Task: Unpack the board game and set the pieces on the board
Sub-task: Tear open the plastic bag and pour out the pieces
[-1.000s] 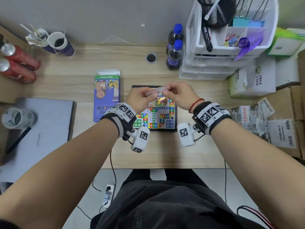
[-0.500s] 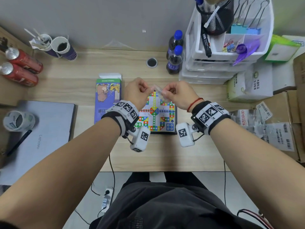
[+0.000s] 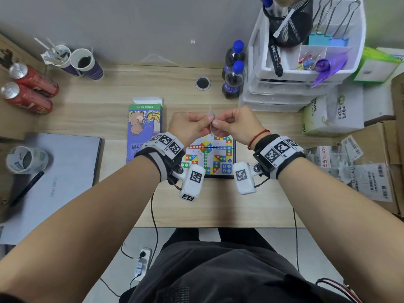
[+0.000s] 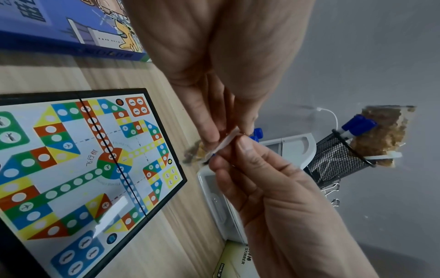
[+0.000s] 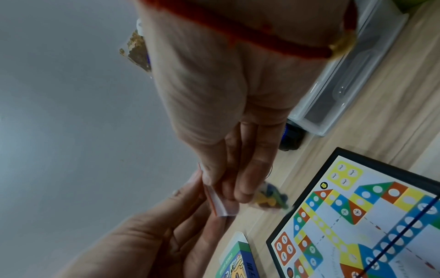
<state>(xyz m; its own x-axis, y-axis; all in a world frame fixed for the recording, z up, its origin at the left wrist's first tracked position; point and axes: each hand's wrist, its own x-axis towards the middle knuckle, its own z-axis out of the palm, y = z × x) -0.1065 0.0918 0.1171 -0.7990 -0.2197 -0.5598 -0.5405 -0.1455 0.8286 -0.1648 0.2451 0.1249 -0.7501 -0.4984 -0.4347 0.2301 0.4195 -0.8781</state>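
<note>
A colourful flying-chess board (image 3: pixel 220 162) lies open at the desk's middle. Its blue and green box (image 3: pixel 144 127) rests just to the left. Above the board's far edge my left hand (image 3: pixel 205 122) and right hand (image 3: pixel 216 123) pinch the top of a small clear zip bag (image 3: pixel 211 127), seen edge on. In the left wrist view the bag's seal strip (image 4: pixel 223 143) sits between both hands' fingertips. In the right wrist view coloured pieces (image 5: pixel 269 197) hang blurred in the bag beneath the strip (image 5: pixel 220 205). No pieces show on the board (image 5: pixel 381 216).
Two blue-capped cola bottles (image 3: pixel 234 79) and a white drawer unit (image 3: pixel 284 92) stand behind the board. Cartons (image 3: pixel 332 114) and parcels fill the right side. A laptop (image 3: pixel 54 182), tape roll (image 3: pixel 26 159), red cans (image 3: pixel 28 90) and paper cups (image 3: pixel 87 64) are on the left.
Both hands have carried the bag away from me, from over the board's middle to its far edge. The bag now stands edge on and more of the board shows.
</note>
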